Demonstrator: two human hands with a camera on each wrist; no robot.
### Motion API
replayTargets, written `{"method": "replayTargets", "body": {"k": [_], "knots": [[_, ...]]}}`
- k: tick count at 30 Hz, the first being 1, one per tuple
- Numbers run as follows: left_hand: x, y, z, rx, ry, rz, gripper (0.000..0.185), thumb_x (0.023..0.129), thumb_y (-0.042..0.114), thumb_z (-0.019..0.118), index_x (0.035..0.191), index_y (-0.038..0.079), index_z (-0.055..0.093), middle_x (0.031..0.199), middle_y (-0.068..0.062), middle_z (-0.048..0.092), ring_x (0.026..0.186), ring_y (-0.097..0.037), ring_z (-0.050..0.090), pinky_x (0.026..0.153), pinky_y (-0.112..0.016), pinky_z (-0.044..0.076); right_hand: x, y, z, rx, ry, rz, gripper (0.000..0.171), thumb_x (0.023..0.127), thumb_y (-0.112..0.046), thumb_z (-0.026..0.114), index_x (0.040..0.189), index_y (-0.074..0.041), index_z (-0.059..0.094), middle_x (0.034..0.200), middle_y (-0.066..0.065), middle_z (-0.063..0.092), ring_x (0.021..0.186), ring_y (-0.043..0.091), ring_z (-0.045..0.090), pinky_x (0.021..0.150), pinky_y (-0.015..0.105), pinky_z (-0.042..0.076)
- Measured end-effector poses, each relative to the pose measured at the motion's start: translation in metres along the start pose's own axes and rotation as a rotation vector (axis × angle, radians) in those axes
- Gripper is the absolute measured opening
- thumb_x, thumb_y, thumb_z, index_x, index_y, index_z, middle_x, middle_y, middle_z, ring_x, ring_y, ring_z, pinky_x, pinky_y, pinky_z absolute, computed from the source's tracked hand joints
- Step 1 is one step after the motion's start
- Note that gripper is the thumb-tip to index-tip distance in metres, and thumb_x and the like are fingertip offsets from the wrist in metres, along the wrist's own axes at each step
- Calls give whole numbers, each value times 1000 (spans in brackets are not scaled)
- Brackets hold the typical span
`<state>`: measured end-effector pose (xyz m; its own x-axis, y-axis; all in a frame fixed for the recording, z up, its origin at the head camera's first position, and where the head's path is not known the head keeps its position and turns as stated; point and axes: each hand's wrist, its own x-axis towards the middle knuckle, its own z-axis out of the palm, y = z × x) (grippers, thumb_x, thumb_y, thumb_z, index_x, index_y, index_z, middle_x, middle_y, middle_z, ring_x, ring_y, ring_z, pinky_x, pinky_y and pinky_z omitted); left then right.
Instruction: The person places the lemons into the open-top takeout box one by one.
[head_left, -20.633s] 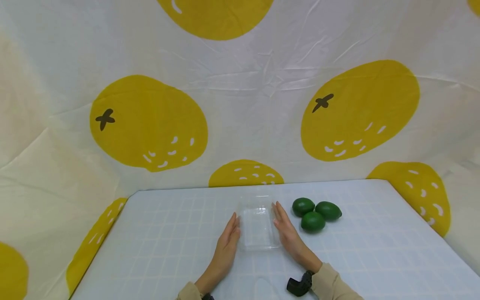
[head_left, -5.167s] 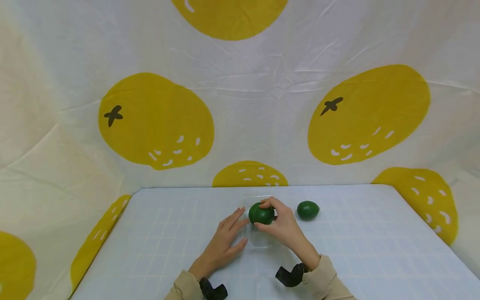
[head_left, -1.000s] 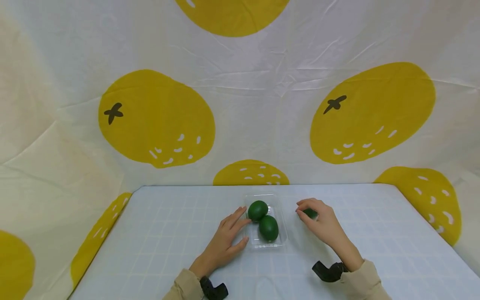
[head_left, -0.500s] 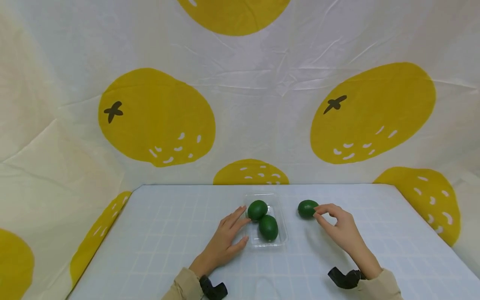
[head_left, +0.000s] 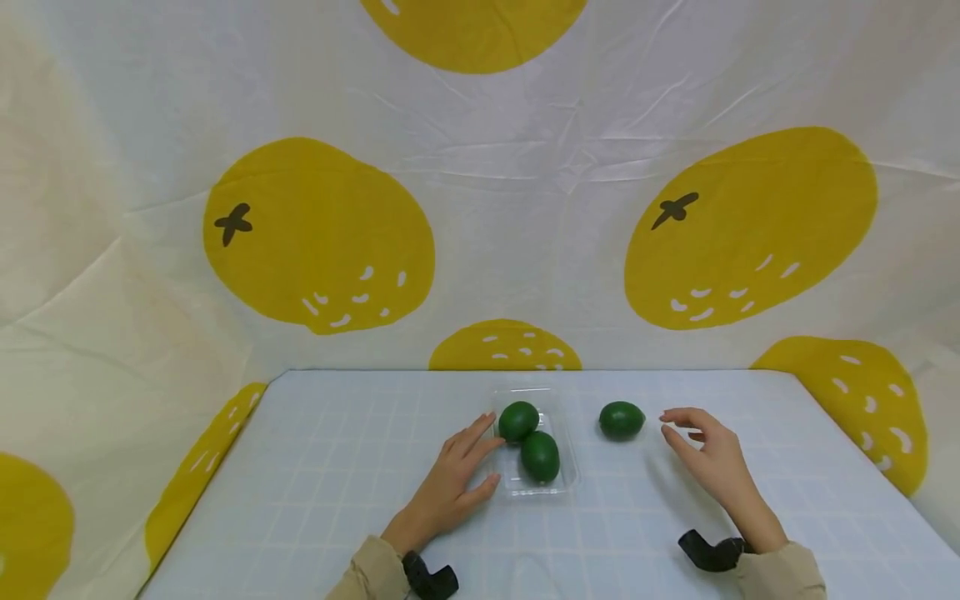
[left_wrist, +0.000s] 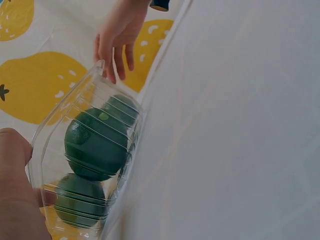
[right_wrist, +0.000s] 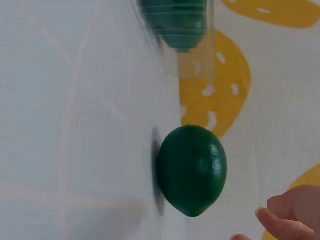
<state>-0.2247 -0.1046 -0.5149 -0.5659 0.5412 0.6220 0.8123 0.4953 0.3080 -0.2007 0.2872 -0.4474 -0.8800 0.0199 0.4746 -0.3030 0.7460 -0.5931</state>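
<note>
My left hand [head_left: 444, 487], its fingers extended, rests against the left side of a clear plastic container [head_left: 558, 483]. Inside it lie two dark green limes, the rear one [head_left: 518, 422] touching the front one [head_left: 540, 457]. In the left wrist view the thumb [left_wrist: 12, 170] is at the container's wall, and the limes show through the ribbed plastic. A third lime [head_left: 621, 421] sits on the table to the right of the container. Just right of that lime, my right hand [head_left: 716, 462] hovers with loosely bent fingers, holding nothing; the right wrist view shows a gap between fingertips and lime [right_wrist: 192, 170].
The table [head_left: 360, 467] wears a pale checked cloth. Behind it hangs a white curtain [head_left: 517, 217] printed with big yellow fruits. Black wrist cameras sit at the left wrist [head_left: 430, 577] and the right wrist [head_left: 712, 552].
Two limes have gone from the table into the container, one seen in the right hand's grip. Over the last second the right hand drew back rightward from the third lime, which stays put.
</note>
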Motion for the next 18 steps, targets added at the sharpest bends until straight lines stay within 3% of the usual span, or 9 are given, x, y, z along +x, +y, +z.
{"method": "replayTargets", "body": {"k": [4,10,18], "knots": [[1,2,1,1,-2,0,43,100,31,53,137,10,55,157,-16,34,145,-31,32,109,-54,32,3,8,9,27,-27,39,29,94,-14,67,121,-3,64,119,15,66,104,34,63,83,23,52],[0,2,0,1,-5,-4,43,100,32,52,137,10,55,156,-17,34,145,-31,32,108,-54,32,8,2,23,82,-73,34,37,95,-14,65,129,0,60,127,20,63,109,40,62,87,52,53],[1,3,-2,-11,-7,-2,43,100,32,53,137,10,55,159,-13,31,144,-33,32,109,-54,32,14,-9,36,97,-217,90,49,99,-22,61,141,0,50,142,27,49,127,47,47,95,61,46]]}}
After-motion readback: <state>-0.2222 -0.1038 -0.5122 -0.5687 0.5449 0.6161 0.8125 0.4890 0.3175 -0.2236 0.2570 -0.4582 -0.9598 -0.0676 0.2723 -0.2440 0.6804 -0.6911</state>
